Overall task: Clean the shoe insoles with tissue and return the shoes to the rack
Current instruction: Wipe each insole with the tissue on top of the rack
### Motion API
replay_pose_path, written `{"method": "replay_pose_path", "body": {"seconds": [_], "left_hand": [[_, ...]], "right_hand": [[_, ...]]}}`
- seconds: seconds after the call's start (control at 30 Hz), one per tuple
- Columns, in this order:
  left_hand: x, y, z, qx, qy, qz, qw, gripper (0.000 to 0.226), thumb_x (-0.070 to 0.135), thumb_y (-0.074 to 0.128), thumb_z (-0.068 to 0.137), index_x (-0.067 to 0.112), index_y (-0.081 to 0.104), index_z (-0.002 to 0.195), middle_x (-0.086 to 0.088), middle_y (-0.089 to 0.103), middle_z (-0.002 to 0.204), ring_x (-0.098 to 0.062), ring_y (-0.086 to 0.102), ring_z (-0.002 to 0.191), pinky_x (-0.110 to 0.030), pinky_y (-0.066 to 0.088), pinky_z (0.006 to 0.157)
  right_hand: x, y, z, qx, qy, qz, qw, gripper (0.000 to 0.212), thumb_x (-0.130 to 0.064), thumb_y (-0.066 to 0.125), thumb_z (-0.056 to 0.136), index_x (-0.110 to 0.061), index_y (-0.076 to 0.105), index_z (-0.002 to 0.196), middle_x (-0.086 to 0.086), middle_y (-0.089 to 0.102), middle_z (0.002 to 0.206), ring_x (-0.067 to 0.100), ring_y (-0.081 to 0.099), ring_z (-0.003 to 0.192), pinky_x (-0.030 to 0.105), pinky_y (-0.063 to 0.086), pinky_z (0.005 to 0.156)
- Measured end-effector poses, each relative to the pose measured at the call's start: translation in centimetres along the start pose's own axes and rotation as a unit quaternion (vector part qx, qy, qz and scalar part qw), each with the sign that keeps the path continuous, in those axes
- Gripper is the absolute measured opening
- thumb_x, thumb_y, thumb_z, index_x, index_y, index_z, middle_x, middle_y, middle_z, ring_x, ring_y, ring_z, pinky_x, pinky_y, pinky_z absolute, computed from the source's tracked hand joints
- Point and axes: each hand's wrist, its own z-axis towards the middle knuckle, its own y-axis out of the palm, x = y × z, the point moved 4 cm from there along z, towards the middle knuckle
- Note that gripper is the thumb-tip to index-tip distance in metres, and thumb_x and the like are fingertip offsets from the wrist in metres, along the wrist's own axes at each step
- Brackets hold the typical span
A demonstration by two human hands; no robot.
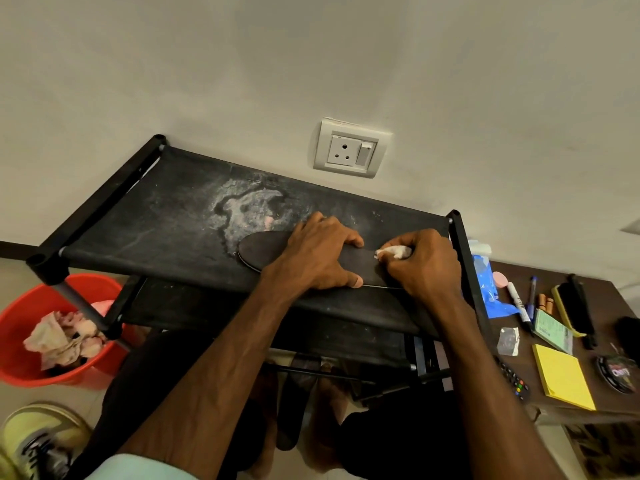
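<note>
Pressing one black insole (263, 249) with spread left hand (318, 258), right hand (429, 265) pinching one tissue wad (394, 251), one rack (156, 216)

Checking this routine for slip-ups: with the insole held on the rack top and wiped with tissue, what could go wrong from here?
The insole lies beside a whitish dusty stain on the rack top, so it may pick dirt back up. The tissue wad pinched in the right hand is small and could shred, leaving bits. Pinned only by the left hand, the insole could slip.
</note>
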Motion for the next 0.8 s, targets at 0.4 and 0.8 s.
{"method": "replay_pose_path", "body": {"seconds": [0.4,0.8], "left_hand": [[-0.8,0.2,0.2,0.019,0.027,-0.032,0.999,0.079,0.066,0.078,0.07,0.033,0.053,0.138,0.005,0.053,0.133,-0.021,0.04,0.126,-0.045,0.036,0.111],[1.5,1.8,1.0,0.033,0.055,0.012,0.998,0.074,0.068,0.073,0.075,0.038,0.055,0.139,0.003,0.052,0.137,-0.02,0.039,0.127,-0.043,0.034,0.11]], "right_hand": [[3.6,-3.2,-1.3,0.075,0.015,0.137,0.988,0.007,-0.023,0.074,0.092,-0.02,0.08,0.094,-0.008,0.074,0.086,0.003,0.066,0.081,0.007,0.049,0.063],[1.3,-1.7,-0.6,-0.002,-0.059,0.065,0.996,0.005,-0.023,0.077,0.09,-0.028,0.078,0.087,-0.017,0.071,0.081,-0.002,0.065,0.075,0.008,0.05,0.068]]}}
